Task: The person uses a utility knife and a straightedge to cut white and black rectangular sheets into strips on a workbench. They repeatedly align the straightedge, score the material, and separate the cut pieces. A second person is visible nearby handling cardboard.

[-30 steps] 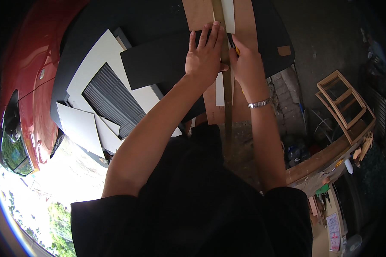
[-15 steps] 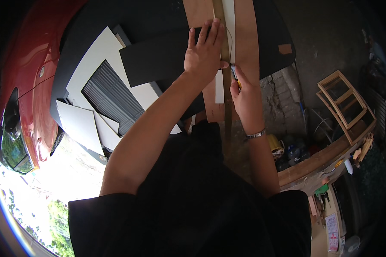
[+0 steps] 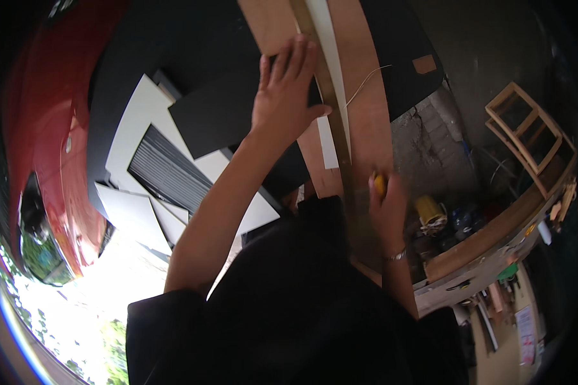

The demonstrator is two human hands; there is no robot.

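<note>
My left hand (image 3: 284, 90) lies flat with fingers spread, pressing the edge of a long brown wooden strip (image 3: 327, 83). Beneath that strip is a reddish-brown sheet (image 3: 359, 70), with a white band (image 3: 331, 51) showing along the strip's right side. My right hand (image 3: 389, 202), a metal watch at its wrist, is closed around a yellow-handled utility knife (image 3: 380, 185). It is held off to the right of the strip's near end, blurred, and its blade is not clear. A thin pale sliver (image 3: 368, 80) curls up from the sheet near the white band.
A black board (image 3: 218, 115) and white panels (image 3: 131, 212) lie left, around a grey ribbed panel (image 3: 170, 163). A red car (image 3: 58, 128) stands at far left. To the right are a wooden frame (image 3: 526, 128), a yellow can (image 3: 430, 215) and a curved wooden bench edge (image 3: 475, 250).
My right hand has pulled the utility knife back toward me, away from the strip. The thin sliver now sticks out to the right. My left hand stays on the strip; the view has shifted slightly.
</note>
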